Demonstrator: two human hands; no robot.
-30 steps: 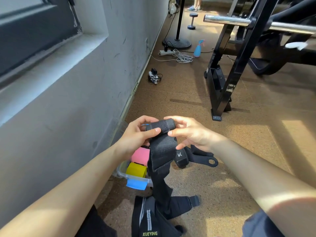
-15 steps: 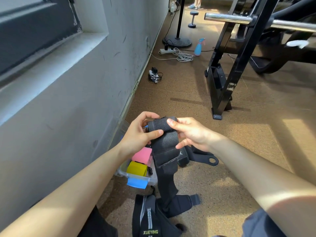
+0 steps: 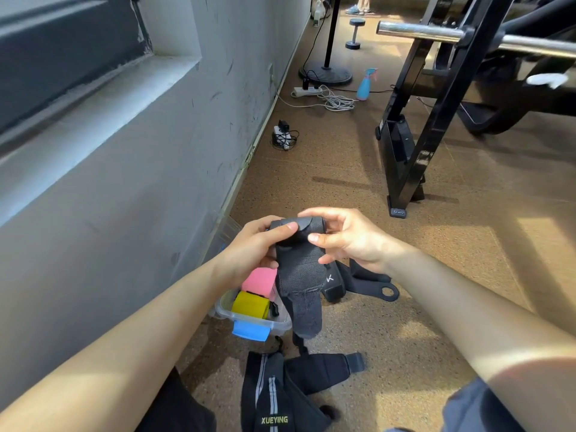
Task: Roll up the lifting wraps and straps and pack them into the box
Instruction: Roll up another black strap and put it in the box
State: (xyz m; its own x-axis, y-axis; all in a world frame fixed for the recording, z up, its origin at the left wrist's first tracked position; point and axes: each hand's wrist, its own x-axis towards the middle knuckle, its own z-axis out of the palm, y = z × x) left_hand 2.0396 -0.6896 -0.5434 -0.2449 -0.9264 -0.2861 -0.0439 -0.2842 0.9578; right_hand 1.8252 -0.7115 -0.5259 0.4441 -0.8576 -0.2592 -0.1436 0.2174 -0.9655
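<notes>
- Black wrap (image 3: 299,269) is held in the air above the floor (image 3: 389,338), in front of the person, between both hands.
- Upper end of the wrap is rolled into a short, thick roll; the loose tail hangs down from it in front of the box's near right corner.
- Left hand (image 3: 252,244): clamped on the left side of the roll, thumb laid across the front, fingers curled behind.
- Right hand (image 3: 349,241): the right end of the roll is pinched between thumb and forefinger; the other fingers are loosely curled below it.
- The hands are close together, with only the roll between them.
- Clear plastic box (image 3: 277,324) stands on the floor against the grey wall (image 3: 140,198), below the left hand. A pink roll (image 3: 258,280) and a yellow roll (image 3: 251,305) are seen inside; a blue latch (image 3: 251,330) is on its near side.
- Black strap with a ring end (image 3: 371,282) lies on the floor just right of the box, below the right hand.
- Black wrap marked XUEYING (image 3: 274,397) lies unrolled on the floor nearest the person.
- Whether the hanging tail touches the floor cannot be told.
- Background: black rack (image 3: 414,135) carrying a steel bar (image 3: 436,34); blue spray bottle (image 3: 364,84) and a power strip (image 3: 307,91) further along the floor.
</notes>
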